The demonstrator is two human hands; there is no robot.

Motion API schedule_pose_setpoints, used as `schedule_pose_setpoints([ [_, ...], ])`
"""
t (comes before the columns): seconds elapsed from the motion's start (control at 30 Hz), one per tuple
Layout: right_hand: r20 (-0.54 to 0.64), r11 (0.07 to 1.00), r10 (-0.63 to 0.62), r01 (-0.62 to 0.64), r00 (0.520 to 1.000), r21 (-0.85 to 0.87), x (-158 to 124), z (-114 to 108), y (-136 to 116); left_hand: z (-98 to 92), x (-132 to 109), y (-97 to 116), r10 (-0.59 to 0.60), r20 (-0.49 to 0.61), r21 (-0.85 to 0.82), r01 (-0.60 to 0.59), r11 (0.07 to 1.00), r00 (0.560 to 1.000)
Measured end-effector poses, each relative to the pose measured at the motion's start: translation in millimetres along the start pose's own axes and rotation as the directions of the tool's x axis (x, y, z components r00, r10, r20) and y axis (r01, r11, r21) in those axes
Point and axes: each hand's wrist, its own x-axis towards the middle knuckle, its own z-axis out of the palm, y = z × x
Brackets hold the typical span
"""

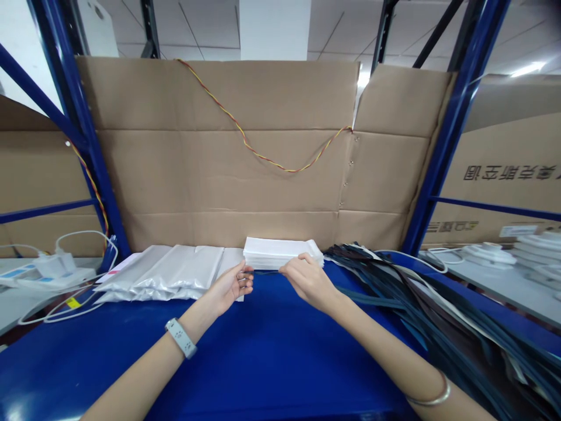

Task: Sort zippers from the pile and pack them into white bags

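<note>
My left hand and my right hand reach out over the blue table. Between them runs a thin dark strip; each hand pinches one end of it. Just behind the hands lies a stack of white folded sheets. My right fingertips are close to the stack's front edge. A pale watch sits on my left wrist and a thin bangle on my right forearm.
Clear plastic bags lie in an overlapping row at the left. A heap of long dark straps spreads across the right. Brown cardboard backs the shelf between blue posts. White chargers and cables sit far left.
</note>
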Motion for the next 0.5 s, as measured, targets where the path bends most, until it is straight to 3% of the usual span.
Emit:
schedule_pose_setpoints([
  [0.13, 0.121, 0.999, -0.033, 0.034, 0.992, -0.008, 4, -1, -10, -2.5, -1, 3, 0.232, 0.001, 0.143, -0.23, 0.963, 0.973],
  [0.2, 0.185, 0.992, 0.028, -0.051, 0.982, 0.118, 6, -1, -15, -1.6, -4, 6, 0.333, 0.009, 0.252, -0.324, 0.912, 0.943],
  [0.27, 0.264, 0.916, 0.137, -0.223, 0.955, 0.333, 7, 1, -22, 2.5, -8, 10, 0.389, 0.045, 0.344, -0.379, 0.859, 0.92],
  [0.3, 0.32, 0.83, 0.196, -0.33, 0.927, 0.449, 7, 3, -26, 5.6, -10, 11, 0.399, 0.079, 0.382, -0.397, 0.834, 0.914],
  [0.37, 0.447, 0.572, 0.273, -0.517, 0.852, 0.637, 7, 9, -32, 13.0, -14, 10, 0.403, 0.172, 0.449, -0.436, 0.78, 0.899],
  [0.43, 0.542, 0.304, 0.278, -0.608, 0.793, 0.733, 7, 15, -36, 20.2, -17, 7, 0.385, 0.279, 0.508, -0.475, 0.718, 0.88],
  [0.5, 0.584, 0.121, 0.266, -0.628, 0.766, 0.769, 6, 19, -37, 25.8, -19, 4, 0.357, 0.36, 0.554, -0.506, 0.662, 0.862],
])
